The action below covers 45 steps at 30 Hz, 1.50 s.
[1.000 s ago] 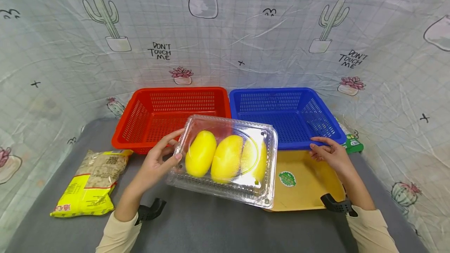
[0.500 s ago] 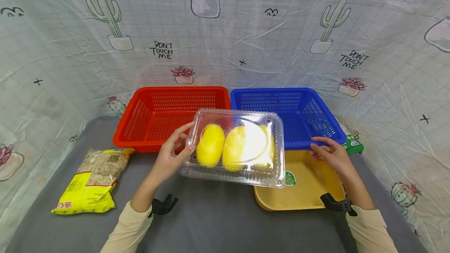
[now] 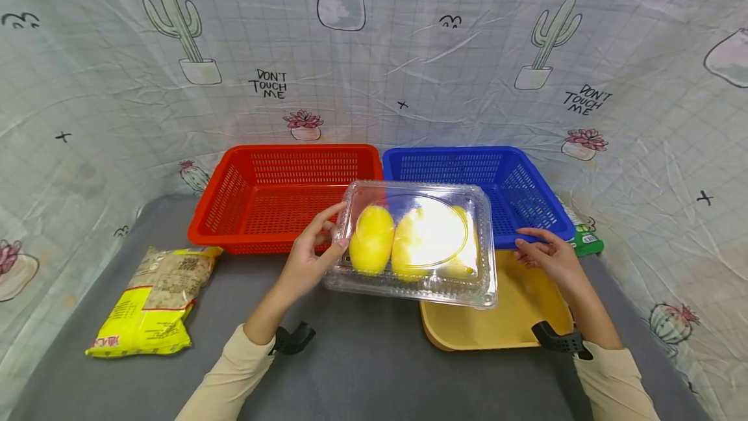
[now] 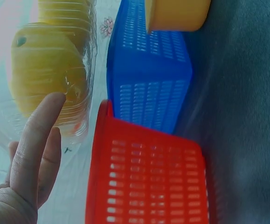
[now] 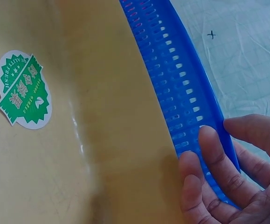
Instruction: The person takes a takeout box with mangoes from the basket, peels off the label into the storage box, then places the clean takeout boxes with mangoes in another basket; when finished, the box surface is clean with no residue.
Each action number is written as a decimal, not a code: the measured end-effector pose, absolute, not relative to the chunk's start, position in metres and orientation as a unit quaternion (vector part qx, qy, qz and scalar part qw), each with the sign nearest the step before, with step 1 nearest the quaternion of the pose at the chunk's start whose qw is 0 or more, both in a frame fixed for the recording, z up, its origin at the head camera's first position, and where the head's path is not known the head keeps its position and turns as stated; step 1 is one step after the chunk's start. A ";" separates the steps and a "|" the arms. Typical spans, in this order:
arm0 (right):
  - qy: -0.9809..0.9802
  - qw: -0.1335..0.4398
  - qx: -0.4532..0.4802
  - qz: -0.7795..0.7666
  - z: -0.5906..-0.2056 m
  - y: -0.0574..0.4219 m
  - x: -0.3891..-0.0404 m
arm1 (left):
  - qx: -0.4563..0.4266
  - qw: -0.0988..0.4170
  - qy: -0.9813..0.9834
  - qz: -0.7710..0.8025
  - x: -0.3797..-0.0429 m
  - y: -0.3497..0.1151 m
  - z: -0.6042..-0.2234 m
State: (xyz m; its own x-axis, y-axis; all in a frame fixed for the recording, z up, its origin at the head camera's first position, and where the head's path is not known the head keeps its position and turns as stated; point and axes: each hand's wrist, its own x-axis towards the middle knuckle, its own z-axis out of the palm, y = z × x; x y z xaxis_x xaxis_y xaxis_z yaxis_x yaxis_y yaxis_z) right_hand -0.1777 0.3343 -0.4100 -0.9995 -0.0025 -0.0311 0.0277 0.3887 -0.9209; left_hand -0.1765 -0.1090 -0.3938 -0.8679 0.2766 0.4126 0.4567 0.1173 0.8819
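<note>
In the head view my left hand [image 3: 310, 253] holds a clear plastic clamshell box [image 3: 411, 288] by its left edge. Three yellow mangoes [image 3: 372, 242] show through its lid, partly washed out by glare. The box is tilted and held up over the fronts of the two baskets. My right hand [image 3: 549, 255] grips the front rim of the blue basket [image 3: 520, 203] near its right corner. In the right wrist view, thumb and fingers [image 5: 214, 144] pinch that rim from both sides. Below this hand lies a shallow tan tray [image 3: 497, 325]; the clamshell hides part of it.
A red basket [image 3: 201, 219] stands left of the blue one. On the left of the grey cloth lies a yellow and clear bag [image 3: 153, 307] of pale pieces. A green and white packet [image 3: 586, 240] sticks out beside the blue basket. A patterned curtain [image 3: 403, 63] hangs behind.
My left hand has moved right with the clamshell box, first also up and away, uncovering the tan tray's left end. My right hand stays on the blue basket's rim.
</note>
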 end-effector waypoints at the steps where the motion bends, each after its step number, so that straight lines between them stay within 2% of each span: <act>1: 0.834 0.014 0.009 -0.552 -0.410 0.334 -0.178 | -0.247 0.072 -0.743 -0.618 -0.177 -0.107 -0.394; 16: 0.838 0.003 0.011 -0.546 -0.414 0.333 -0.178 | -0.242 0.081 -0.753 -0.606 -0.185 -0.092 -0.393; 35: 0.846 0.012 0.029 -0.532 -0.411 0.336 -0.177 | -0.256 0.096 -0.750 -0.601 -0.210 -0.069 -0.382; 45: 0.829 0.016 0.017 -0.559 -0.410 0.336 -0.178 | -0.221 0.106 -0.746 -0.619 -0.220 -0.054 -0.382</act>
